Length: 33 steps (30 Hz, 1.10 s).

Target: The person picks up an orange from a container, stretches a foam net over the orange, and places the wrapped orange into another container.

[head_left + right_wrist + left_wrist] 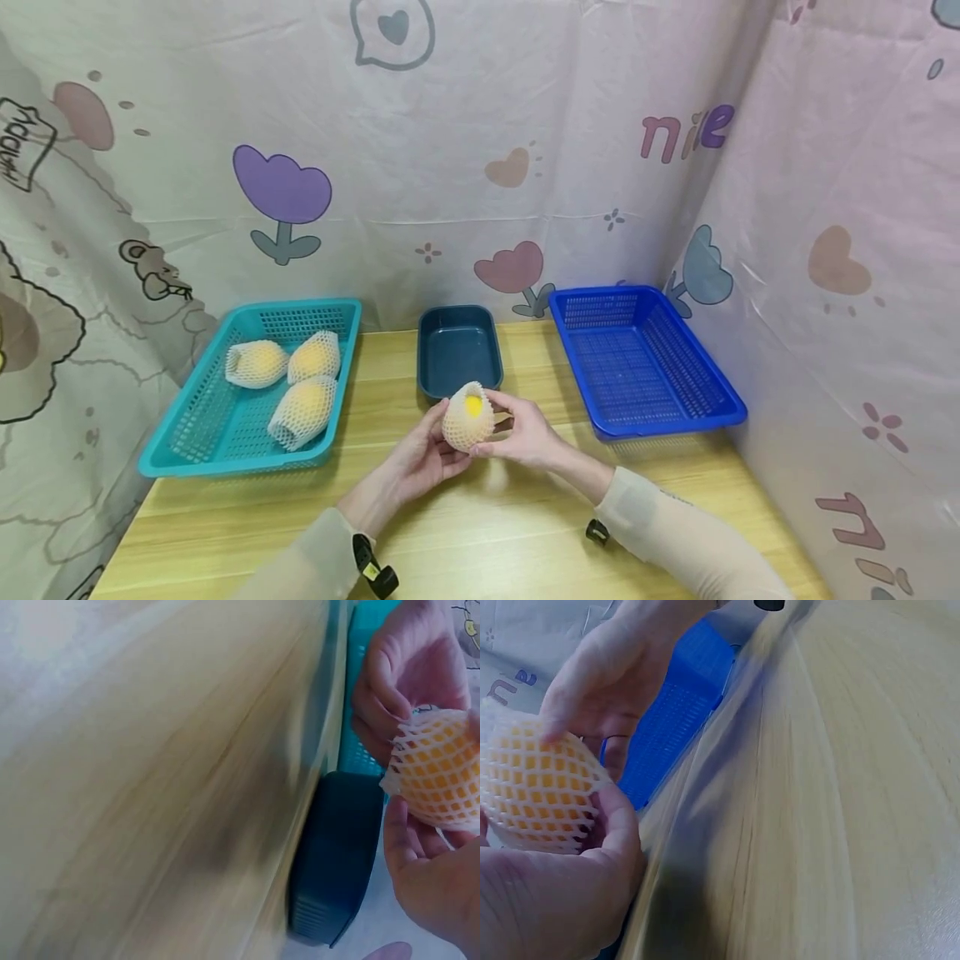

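Both hands hold one yellow fruit in a white foam net (pixel 468 421) above the table, in front of a small dark teal tray (pixel 459 354). My left hand (pixel 426 457) grips it from the left, with the thumb along its side. From the right, my right hand (pixel 528 433) pinches the net with thumb and fingers. Yellow skin shows through the net's open top in the head view. In the left wrist view the netted fruit (pixel 536 784) fills the left edge. The right wrist view cuts off part of the netted fruit (pixel 439 769).
On the left stands a turquoise basket (pixel 202 442) with three more netted yellow fruits (pixel 303 411) in it. A blue basket (pixel 637 367) stands at the right. Behind the wooden table (pixel 510 533) hangs a printed curtain (pixel 450 125), which also runs along both sides.
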Tool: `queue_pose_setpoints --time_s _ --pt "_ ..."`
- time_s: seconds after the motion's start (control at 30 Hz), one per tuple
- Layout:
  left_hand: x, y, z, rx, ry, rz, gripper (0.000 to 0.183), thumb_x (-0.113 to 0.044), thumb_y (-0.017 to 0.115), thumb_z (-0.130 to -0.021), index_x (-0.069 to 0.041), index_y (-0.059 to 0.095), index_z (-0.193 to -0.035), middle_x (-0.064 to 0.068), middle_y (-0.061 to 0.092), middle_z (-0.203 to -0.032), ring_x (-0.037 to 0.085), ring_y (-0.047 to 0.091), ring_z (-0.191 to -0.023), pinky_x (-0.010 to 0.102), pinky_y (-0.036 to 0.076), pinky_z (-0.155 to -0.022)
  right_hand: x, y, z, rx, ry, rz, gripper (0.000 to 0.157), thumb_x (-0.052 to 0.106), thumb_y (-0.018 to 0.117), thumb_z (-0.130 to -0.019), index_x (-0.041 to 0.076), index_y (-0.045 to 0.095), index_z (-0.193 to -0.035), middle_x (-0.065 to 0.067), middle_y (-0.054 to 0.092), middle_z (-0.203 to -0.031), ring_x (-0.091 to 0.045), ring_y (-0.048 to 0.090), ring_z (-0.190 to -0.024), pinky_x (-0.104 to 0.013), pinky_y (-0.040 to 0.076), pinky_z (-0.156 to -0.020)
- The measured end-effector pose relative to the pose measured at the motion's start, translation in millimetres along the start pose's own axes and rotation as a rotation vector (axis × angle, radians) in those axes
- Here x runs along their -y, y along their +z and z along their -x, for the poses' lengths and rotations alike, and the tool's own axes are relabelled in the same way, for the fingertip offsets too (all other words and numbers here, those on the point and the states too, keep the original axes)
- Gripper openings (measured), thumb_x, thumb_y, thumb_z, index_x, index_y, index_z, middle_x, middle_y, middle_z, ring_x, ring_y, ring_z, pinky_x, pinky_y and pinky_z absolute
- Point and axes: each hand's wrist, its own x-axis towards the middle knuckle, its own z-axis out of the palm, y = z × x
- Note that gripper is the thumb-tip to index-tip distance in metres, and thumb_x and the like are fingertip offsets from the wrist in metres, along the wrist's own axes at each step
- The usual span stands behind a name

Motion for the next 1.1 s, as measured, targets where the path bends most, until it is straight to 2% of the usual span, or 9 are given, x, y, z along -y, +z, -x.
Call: queue_pose_setpoints --time_s 0.1,0.2,0.27,0.37,0.5,0.6,0.83,0.93,1.1 --pt "-0.4 0.0 0.5 0.008 0.013 0.012 0.088 -0.067 0.058 -0.109 0.004 0.04 -0.155 0.012 0.067 -0.126 0.021 0.069 -0.115 0.032 0.063 -0.101 1.6 -0.3 -1.9 -0.004 0.001 -0.084 0.069 0.017 0.078 -0.103 -0.005 0.051 -0.162 -0.031 0.066 -0.152 -0.04 0.072 -0.129 -0.047 0.066 -0.106" --pt "-1.5 0.6 0.4 0.024 0.03 0.019 0.086 -0.069 0.054 -0.11 0.004 0.04 -0.154 0.012 0.068 -0.124 0.02 0.07 -0.113 0.032 0.064 -0.101 1.9 0.4 -2.4 -0.024 0.096 -0.231 0.056 0.029 0.057 -0.116 -0.009 0.055 -0.158 -0.034 0.064 -0.154 -0.042 0.072 -0.132 -0.052 0.065 -0.109" --pt "-2.2 1.6 0.5 0.033 0.044 0.027 0.086 -0.07 0.051 -0.11 0.004 0.04 -0.154 0.011 0.068 -0.124 0.02 0.072 -0.113 0.031 0.064 -0.102 0.2 1.2 -2.4 -0.024 0.2 -0.322 0.062 0.042 0.048 -0.119 -0.008 0.058 -0.155 -0.032 0.066 -0.153 -0.037 0.075 -0.129 -0.053 0.066 -0.108" --pt "-2.2 3.7 1.3 0.037 0.062 0.049 0.086 -0.071 0.05 -0.111 0.003 0.041 -0.153 0.011 0.07 -0.123 0.02 0.074 -0.112 0.031 0.065 -0.102 -1.8 3.3 -3.3 0.021 0.362 -0.445 0.077 0.061 0.045 -0.117 -0.005 0.061 -0.153 -0.025 0.074 -0.144 -0.026 0.077 -0.12 -0.05 0.067 -0.103" --pt "-0.6 5.8 2.6 0.007 0.094 0.071 0.081 -0.071 0.051 -0.111 -0.001 0.045 -0.15 0.01 0.071 -0.12 0.019 0.076 -0.108 0.029 0.066 -0.099 -0.8 5.8 -5.1 0.07 0.455 -0.575 0.086 0.072 0.046 -0.112 -0.003 0.06 -0.151 -0.013 0.079 -0.13 -0.02 0.075 -0.109 -0.041 0.066 -0.095" --pt "0.5 7.3 3.6 -0.028 0.122 0.074 0.075 -0.07 0.051 -0.112 -0.005 0.047 -0.148 0.008 0.07 -0.117 0.017 0.075 -0.103 0.027 0.067 -0.094 1.0 6.3 -6.6 0.033 0.457 -0.638 0.073 0.068 0.053 -0.111 0.002 0.065 -0.142 -0.003 0.08 -0.118 -0.016 0.074 -0.103 -0.035 0.062 -0.093" --pt "4.2 10.5 4.3 -0.052 0.128 0.093 0.068 -0.066 0.047 -0.115 -0.006 0.048 -0.149 0.005 0.073 -0.109 0.014 0.073 -0.097 0.028 0.065 -0.091 3.9 8.0 -10.9 -0.092 0.457 -0.809 0.017 0.036 0.067 -0.112 0.02 0.074 -0.113 0.006 0.081 -0.102 -0.012 0.075 -0.099 -0.034 0.06 -0.098" --pt "4.9 11.9 3.9 -0.055 0.129 0.101 0.071 -0.067 0.045 -0.115 -0.006 0.045 -0.153 0.005 0.071 -0.112 0.014 0.071 -0.1 0.028 0.064 -0.092 5.2 9.4 -12.0 -0.125 0.445 -0.836 0.009 0.027 0.066 -0.112 0.022 0.074 -0.109 0.008 0.08 -0.099 -0.011 0.072 -0.095 -0.031 0.058 -0.096" --pt "4.1 15.4 2.2 -0.081 0.134 0.119 0.075 -0.071 0.044 -0.114 -0.008 0.043 -0.155 0.006 0.066 -0.117 0.014 0.065 -0.099 0.026 0.063 -0.088 6.2 11.2 -12.8 -0.145 0.424 -0.842 0.014 0.019 0.063 -0.114 0.022 0.074 -0.106 0.009 0.08 -0.097 -0.008 0.072 -0.09 -0.028 0.059 -0.089"
